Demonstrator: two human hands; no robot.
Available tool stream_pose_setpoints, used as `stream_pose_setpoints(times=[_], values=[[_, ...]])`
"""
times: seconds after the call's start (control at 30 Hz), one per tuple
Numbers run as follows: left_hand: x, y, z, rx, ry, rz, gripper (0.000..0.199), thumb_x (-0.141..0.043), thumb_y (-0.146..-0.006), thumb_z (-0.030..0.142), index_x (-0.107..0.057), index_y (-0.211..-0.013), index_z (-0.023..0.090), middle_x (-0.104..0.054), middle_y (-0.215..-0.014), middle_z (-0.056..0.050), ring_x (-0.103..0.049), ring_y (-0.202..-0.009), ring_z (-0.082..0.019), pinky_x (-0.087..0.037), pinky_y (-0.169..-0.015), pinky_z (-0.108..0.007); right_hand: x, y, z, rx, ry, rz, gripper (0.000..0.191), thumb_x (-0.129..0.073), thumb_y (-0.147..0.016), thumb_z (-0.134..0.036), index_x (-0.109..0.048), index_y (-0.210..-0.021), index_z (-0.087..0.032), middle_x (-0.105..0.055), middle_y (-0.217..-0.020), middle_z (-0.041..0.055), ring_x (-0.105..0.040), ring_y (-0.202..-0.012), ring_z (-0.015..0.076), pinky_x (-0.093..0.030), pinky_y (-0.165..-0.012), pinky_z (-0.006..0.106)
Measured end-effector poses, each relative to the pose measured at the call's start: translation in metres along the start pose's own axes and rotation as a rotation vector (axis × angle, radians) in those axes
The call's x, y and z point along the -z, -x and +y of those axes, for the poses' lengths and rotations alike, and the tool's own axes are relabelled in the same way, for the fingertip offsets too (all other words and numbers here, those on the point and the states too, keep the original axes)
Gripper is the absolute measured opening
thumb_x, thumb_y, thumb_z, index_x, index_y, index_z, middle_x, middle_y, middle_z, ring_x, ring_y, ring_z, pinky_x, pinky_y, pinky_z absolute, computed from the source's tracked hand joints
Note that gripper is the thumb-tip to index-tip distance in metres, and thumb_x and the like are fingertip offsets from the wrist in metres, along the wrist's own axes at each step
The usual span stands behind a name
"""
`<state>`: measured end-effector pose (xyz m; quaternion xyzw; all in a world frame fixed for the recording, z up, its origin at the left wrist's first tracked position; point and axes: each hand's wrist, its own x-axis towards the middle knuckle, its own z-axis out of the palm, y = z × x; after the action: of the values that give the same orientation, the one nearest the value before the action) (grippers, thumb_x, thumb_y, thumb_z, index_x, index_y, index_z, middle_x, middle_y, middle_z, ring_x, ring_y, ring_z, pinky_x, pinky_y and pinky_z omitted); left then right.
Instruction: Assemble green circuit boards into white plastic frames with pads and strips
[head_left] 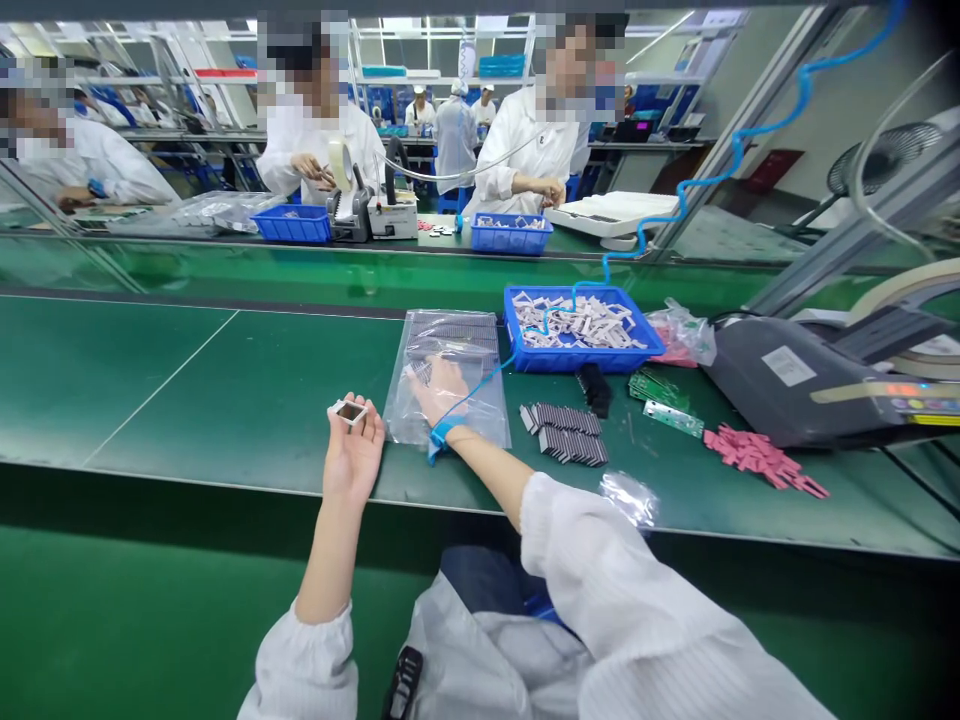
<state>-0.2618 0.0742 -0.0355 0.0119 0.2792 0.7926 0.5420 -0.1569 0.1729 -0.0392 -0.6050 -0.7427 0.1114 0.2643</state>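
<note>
My left hand (354, 455) is turned palm up near the table's front edge, its fingers holding a small white frame (349, 412) with a dark centre. My right hand (441, 392), with a blue strap and cord at the wrist, reaches over a clear plastic bag (409, 405). A small pale striped piece (421, 373) shows at its fingertips; how the fingers hold it is too small to tell. Rows of dark striped parts (457, 333) lie in the bag's upper part. Two stacks of similar striped parts (568, 434) lie right of the bag.
Behind the bag, a blue tray (583, 360) holds many white frames. Farther right are green boards (673, 418), pink pieces (761, 460) and a grey machine (787, 375). A coiled blue cord (739, 150) hangs down. People in white work across the line.
</note>
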Motion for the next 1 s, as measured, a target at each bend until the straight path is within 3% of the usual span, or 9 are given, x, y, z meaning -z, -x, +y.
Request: stream_pose_setpoints(times=[0.2,0.63,0.87,1.0], values=[[0.000,0.001,0.000,-0.007,-0.007,0.006,0.041,-0.031,-0.098,0.035,-0.066,-0.092,0.015,-0.070,-0.081,-0.002,-0.068,-0.076,-0.010,-0.052,-0.073,-0.023,0.013,0.015,0.018,0.223,0.142,-0.092,0.030,-0.053,-0.091,-0.036,-0.056,-0.113,-0.017,-0.059,-0.110,0.0071,-0.056,-0.103,0.0204,-0.048,-0.088,0.041],[-0.001,0.000,-0.001,-0.023,-0.039,0.032,0.044,-0.030,-0.098,0.039,-0.065,-0.093,0.015,-0.072,-0.080,-0.001,-0.069,-0.074,-0.010,-0.054,-0.070,-0.023,0.007,0.019,0.009,0.474,0.382,-0.159,0.027,-0.053,-0.091,-0.032,-0.056,-0.111,-0.014,-0.059,-0.105,0.0064,-0.060,-0.092,0.0178,-0.053,-0.074,0.034],[-0.002,-0.003,-0.002,-0.038,-0.071,0.057,0.041,-0.034,-0.096,0.042,-0.066,-0.091,0.016,-0.072,-0.078,-0.001,-0.069,-0.073,-0.010,-0.054,-0.068,-0.022,0.030,0.032,0.022,0.889,0.341,-0.120,0.023,-0.047,-0.094,-0.032,-0.057,-0.102,-0.013,-0.060,-0.094,0.0052,-0.058,-0.086,0.0159,-0.050,-0.061,0.027],[-0.004,-0.002,-0.002,-0.047,-0.088,0.073,0.040,-0.036,-0.095,0.043,-0.066,-0.091,0.016,-0.072,-0.077,0.000,-0.069,-0.071,-0.010,-0.054,-0.067,-0.022,0.053,0.037,0.031,1.170,0.252,-0.075,0.034,-0.032,-0.098,-0.035,-0.059,-0.102,-0.014,-0.063,-0.091,0.0073,-0.055,-0.078,0.0159,-0.042,-0.047,0.026]])
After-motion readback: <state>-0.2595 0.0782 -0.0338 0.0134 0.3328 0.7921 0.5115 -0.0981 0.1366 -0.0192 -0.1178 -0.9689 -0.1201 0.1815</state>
